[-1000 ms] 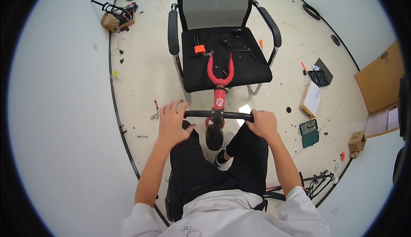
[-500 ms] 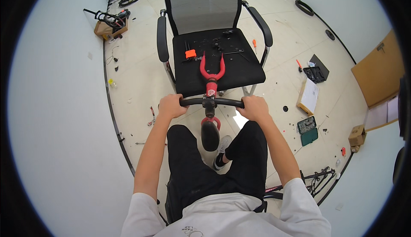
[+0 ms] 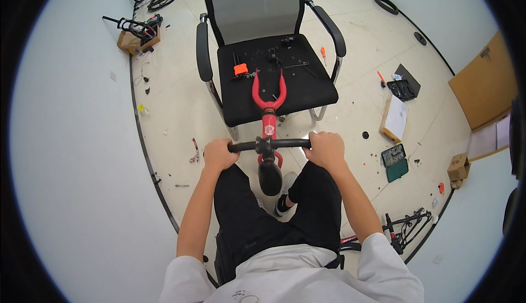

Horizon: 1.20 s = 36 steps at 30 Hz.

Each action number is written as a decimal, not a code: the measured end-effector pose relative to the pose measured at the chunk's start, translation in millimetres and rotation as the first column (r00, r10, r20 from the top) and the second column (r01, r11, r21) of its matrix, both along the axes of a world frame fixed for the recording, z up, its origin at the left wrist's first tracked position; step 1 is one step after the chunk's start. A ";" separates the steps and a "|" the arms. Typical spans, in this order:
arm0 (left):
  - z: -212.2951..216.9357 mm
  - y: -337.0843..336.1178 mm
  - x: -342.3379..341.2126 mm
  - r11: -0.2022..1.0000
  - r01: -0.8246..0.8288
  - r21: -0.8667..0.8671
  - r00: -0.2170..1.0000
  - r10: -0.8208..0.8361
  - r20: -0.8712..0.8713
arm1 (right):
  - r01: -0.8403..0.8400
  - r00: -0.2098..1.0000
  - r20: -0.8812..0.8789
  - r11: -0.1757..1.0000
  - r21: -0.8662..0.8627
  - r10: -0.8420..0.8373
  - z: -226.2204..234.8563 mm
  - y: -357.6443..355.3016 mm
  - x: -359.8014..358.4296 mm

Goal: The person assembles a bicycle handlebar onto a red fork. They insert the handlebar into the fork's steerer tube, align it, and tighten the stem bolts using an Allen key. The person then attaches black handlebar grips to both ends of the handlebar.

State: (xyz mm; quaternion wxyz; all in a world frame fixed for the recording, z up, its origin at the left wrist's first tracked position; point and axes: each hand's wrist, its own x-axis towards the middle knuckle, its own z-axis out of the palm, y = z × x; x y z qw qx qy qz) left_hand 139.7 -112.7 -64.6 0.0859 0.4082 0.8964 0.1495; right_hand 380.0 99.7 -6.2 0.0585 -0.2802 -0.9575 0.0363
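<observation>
Both ends of a black handlebar (image 3: pixel 293 143) are in my grip: my left hand (image 3: pixel 221 154) wraps its left end, my right hand (image 3: pixel 327 148) its right end. The bar joins the head tube of a small red bike frame (image 3: pixel 269 125) by a black clamp (image 3: pixel 265 146). The frame's red fork (image 3: pixel 255 90) points away from me, its two tips over the seat of a black office chair (image 3: pixel 236 112). A black bike saddle (image 3: pixel 270 178) sits on the near side of the bar, between my knees. The fork has no wheel in it.
On the chair seat lie an orange block-shaped item (image 3: pixel 240 69), a hex key (image 3: pixel 296 64) and several small dark parts. To the right on the floor are an orange screwdriver (image 3: pixel 323 52), a white-topped box (image 3: pixel 394 119) and a green case (image 3: pixel 396 170). Another bike frame (image 3: pixel 405 229) lies lower right.
Both hands have drawn the handlebar down toward me, the right one slightly less. The fork has shifted slightly nearer, and the clamp now sits closer to the saddle. My grip is unchanged.
</observation>
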 end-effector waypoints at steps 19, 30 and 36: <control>30.3 -18.9 37.0 0.994 0.095 0.049 0.979 -0.085 -0.184 | 0.106 0.994 0.049 0.980 -0.168 -0.099 -17.6 -42.8 55.4; 84.1 -26.7 26.0 0.988 0.095 -0.120 0.966 -0.121 -0.229 | 0.128 0.987 -0.038 0.898 -0.422 -0.158 -71.8 -48.0 27.9; 107.8 -15.6 26.7 0.942 0.246 -0.229 0.898 -0.310 -0.311 | 0.144 0.960 -0.082 0.722 -0.676 -0.269 -121.3 -100.5 31.2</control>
